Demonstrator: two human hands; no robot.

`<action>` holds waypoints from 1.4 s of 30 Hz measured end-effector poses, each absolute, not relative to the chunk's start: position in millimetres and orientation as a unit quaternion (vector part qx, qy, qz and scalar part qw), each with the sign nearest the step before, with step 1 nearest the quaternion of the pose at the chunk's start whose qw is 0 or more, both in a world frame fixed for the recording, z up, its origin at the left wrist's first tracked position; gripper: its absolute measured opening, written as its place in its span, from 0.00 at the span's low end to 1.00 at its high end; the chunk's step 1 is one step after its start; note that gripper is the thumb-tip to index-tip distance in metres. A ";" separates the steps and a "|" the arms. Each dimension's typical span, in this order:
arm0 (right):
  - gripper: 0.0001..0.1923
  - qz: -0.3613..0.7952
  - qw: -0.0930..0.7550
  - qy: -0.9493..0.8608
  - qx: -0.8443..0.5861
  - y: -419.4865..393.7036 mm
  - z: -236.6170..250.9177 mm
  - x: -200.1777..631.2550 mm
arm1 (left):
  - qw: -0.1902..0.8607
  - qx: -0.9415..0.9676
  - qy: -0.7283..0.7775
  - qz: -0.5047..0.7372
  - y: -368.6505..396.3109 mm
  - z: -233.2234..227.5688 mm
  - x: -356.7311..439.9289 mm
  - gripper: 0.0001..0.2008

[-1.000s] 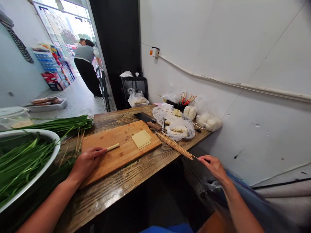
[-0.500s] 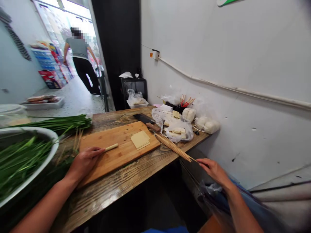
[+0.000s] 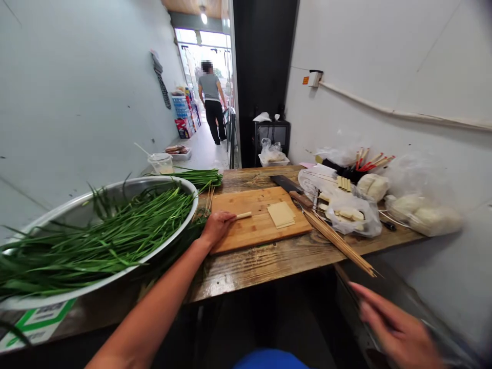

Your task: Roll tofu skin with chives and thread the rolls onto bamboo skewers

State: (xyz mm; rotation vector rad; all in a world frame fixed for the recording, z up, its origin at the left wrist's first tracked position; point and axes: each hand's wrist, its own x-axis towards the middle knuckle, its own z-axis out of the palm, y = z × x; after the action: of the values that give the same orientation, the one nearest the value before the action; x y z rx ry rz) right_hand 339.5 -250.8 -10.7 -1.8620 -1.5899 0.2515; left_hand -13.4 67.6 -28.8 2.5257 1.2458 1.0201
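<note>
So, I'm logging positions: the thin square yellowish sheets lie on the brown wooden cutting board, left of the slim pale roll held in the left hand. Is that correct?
Not quite: the head view shows the thin square yellowish sheets lying right, not left, of the slim pale roll, on the brown wooden cutting board. The left hand does hold the roll.

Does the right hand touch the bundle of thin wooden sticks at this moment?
No, a visible gap separates the right hand from the bundle of sticks, whose ends jut past the table edge.
</note>
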 end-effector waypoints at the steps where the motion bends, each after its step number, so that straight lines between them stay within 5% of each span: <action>1: 0.18 0.105 0.350 -0.661 -0.656 -227.8 -13.4 312.9 | 0.077 0.837 0.420 0.343 67.2 -29.1 -13.9 0.09; 5: 0.23 0.111 0.354 -0.770 -0.519 -156.2 -22.2 222.3 | 0.087 0.841 0.419 0.330 67.2 -26.3 -15.5 0.07; 9: 0.23 0.092 0.336 -0.774 -0.528 -129.8 -29.1 185.8 | 0.120 0.860 0.393 0.302 72.4 -16.7 -15.9 0.09; 19: 0.21 0.100 0.310 -0.766 -0.554 -125.0 -36.5 175.3 | 0.192 0.857 0.393 0.273 88.9 -11.1 -16.6 0.07; 42: 0.20 0.063 0.348 -0.750 -0.558 -123.4 -51.3 161.2 | 0.178 0.869 0.381 0.260 89.2 -11.8 -17.5 0.08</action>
State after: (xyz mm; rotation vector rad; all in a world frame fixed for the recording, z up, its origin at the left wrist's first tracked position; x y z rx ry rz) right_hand 161.2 -123.4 -51.3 -1.4480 -1.9454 0.1630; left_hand -17.5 89.2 -11.8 2.4586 1.0775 0.7346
